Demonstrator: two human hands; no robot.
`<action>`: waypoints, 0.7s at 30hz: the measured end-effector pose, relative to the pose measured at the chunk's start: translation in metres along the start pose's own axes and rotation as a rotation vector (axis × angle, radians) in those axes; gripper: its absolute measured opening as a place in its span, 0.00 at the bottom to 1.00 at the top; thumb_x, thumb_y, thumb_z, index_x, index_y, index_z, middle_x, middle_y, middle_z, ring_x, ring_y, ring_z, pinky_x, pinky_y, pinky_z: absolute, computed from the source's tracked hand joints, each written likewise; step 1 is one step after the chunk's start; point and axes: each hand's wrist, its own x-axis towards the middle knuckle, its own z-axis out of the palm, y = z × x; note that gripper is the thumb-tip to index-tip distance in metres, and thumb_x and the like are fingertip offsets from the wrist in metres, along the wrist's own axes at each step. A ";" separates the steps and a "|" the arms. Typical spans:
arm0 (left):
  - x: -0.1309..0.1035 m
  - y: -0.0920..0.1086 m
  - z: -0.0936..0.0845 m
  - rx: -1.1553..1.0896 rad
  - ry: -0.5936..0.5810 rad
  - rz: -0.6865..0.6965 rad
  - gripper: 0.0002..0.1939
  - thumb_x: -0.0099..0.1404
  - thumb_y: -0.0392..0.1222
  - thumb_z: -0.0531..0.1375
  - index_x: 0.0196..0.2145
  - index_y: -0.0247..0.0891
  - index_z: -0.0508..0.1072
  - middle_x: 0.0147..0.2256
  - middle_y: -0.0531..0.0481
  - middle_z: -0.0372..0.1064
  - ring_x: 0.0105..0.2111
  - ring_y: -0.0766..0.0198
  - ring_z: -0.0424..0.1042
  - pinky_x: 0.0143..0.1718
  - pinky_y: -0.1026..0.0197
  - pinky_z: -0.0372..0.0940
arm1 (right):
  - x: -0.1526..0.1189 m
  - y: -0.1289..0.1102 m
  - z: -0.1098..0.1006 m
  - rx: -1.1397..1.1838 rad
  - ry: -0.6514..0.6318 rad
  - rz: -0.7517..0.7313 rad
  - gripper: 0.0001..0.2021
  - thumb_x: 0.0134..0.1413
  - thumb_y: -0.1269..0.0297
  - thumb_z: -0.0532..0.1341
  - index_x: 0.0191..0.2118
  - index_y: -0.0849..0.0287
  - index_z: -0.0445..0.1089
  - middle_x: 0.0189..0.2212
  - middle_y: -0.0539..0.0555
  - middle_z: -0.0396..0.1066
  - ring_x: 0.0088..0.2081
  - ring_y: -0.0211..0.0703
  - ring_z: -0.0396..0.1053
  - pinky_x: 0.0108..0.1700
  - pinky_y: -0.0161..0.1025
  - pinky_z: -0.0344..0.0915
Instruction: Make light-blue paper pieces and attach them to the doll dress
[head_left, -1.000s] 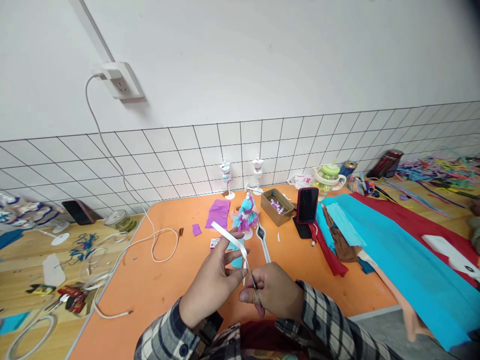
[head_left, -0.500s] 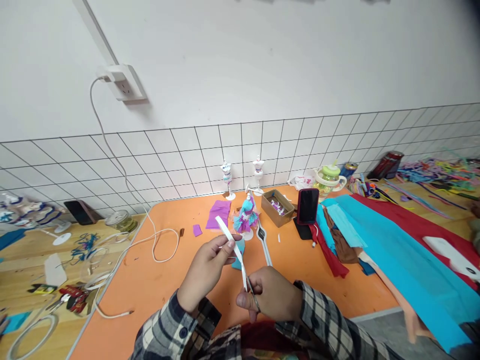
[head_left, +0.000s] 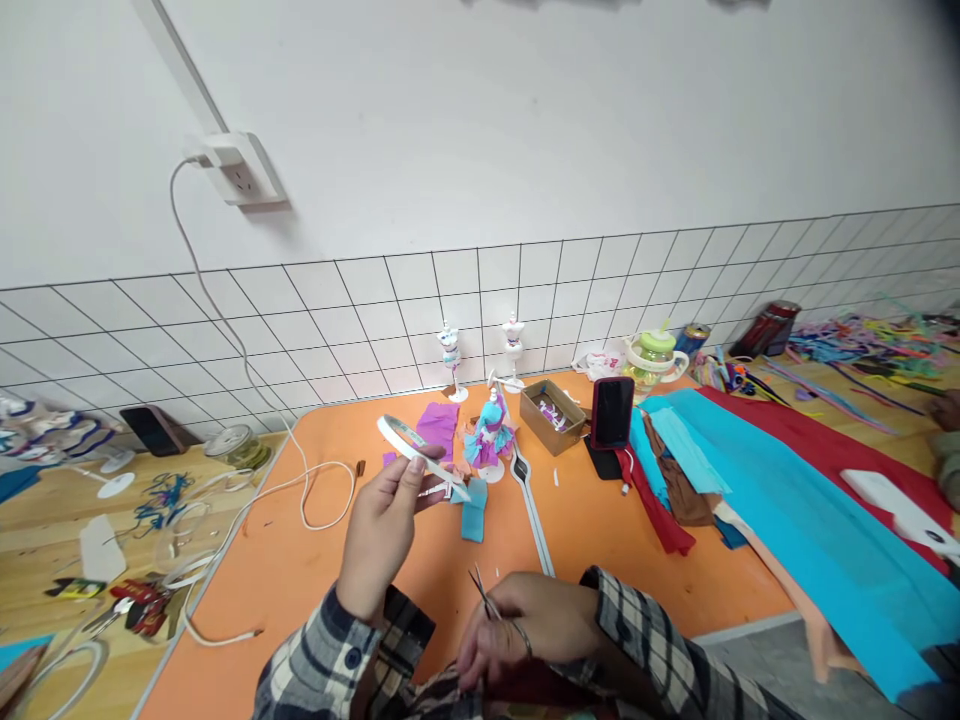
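My left hand (head_left: 390, 510) pinches a white strip (head_left: 401, 440), which curls in a loop above the orange board (head_left: 322, 580). Low in front of my body, my right hand (head_left: 510, 620) is closed around small metal scissors (head_left: 486, 598), whose slim blades point up and away from me. Past my hands stands a small dress form (head_left: 491, 435) in a turquoise and purple ruffled dress. A turquoise cloth piece (head_left: 472, 512) lies in front of it, and a purple cloth (head_left: 439, 428) is to its left.
Two small white dress forms (head_left: 450, 355) stand by the tiled wall. A cardboard box (head_left: 553, 432), an upright phone (head_left: 612, 412) and a lidded teapot (head_left: 654, 360) are right of centre. Blue fabric (head_left: 795, 500) spreads right; a white cable (head_left: 306, 480) curves left. Another person's hand (head_left: 946, 410) shows far right.
My left hand has moved left with the strip, which now curls over. My right hand and the scissors have come away from the strip, lower and nearer my body.
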 end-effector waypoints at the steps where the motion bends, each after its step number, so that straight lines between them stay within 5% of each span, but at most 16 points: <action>1: 0.000 0.002 -0.003 -0.013 -0.024 -0.030 0.24 0.61 0.57 0.58 0.46 0.35 0.73 0.42 0.43 0.76 0.39 0.57 0.76 0.43 0.56 0.71 | -0.003 -0.001 -0.002 -0.013 -0.020 0.001 0.31 0.46 0.35 0.58 0.38 0.64 0.75 0.32 0.56 0.75 0.30 0.35 0.71 0.34 0.30 0.63; 4: -0.001 0.004 -0.009 -0.078 -0.131 -0.117 0.24 0.61 0.56 0.59 0.46 0.35 0.74 0.44 0.41 0.75 0.39 0.56 0.76 0.43 0.56 0.71 | -0.012 -0.006 -0.014 -0.050 0.094 -0.093 0.29 0.46 0.38 0.60 0.35 0.64 0.75 0.30 0.57 0.75 0.27 0.36 0.69 0.33 0.33 0.65; 8: -0.005 -0.001 -0.004 -0.145 -0.195 -0.174 0.22 0.63 0.54 0.58 0.48 0.35 0.73 0.45 0.40 0.75 0.39 0.56 0.77 0.42 0.56 0.71 | -0.006 -0.014 -0.026 -0.145 0.722 -0.312 0.24 0.44 0.45 0.66 0.41 0.61 0.73 0.41 0.58 0.74 0.39 0.43 0.71 0.44 0.41 0.67; 11: -0.006 -0.003 0.002 -0.159 -0.221 -0.196 0.22 0.63 0.53 0.58 0.48 0.36 0.72 0.43 0.41 0.75 0.38 0.56 0.77 0.42 0.56 0.71 | 0.009 -0.014 -0.026 -0.135 0.747 -0.339 0.22 0.43 0.52 0.69 0.42 0.60 0.72 0.42 0.58 0.74 0.46 0.47 0.71 0.52 0.46 0.65; 17: -0.009 -0.002 0.007 -0.148 -0.283 -0.149 0.20 0.58 0.47 0.64 0.46 0.36 0.72 0.46 0.43 0.73 0.38 0.59 0.76 0.42 0.58 0.70 | 0.026 -0.009 -0.023 -0.199 0.887 -0.322 0.12 0.47 0.60 0.66 0.35 0.63 0.73 0.30 0.55 0.75 0.33 0.44 0.73 0.40 0.40 0.69; 21: -0.009 -0.005 0.011 -0.143 -0.305 -0.087 0.29 0.50 0.38 0.69 0.50 0.40 0.67 0.52 0.42 0.66 0.39 0.59 0.74 0.41 0.56 0.71 | 0.024 -0.007 -0.024 -0.270 0.910 -0.300 0.10 0.47 0.64 0.65 0.37 0.62 0.74 0.29 0.53 0.75 0.32 0.43 0.73 0.39 0.39 0.68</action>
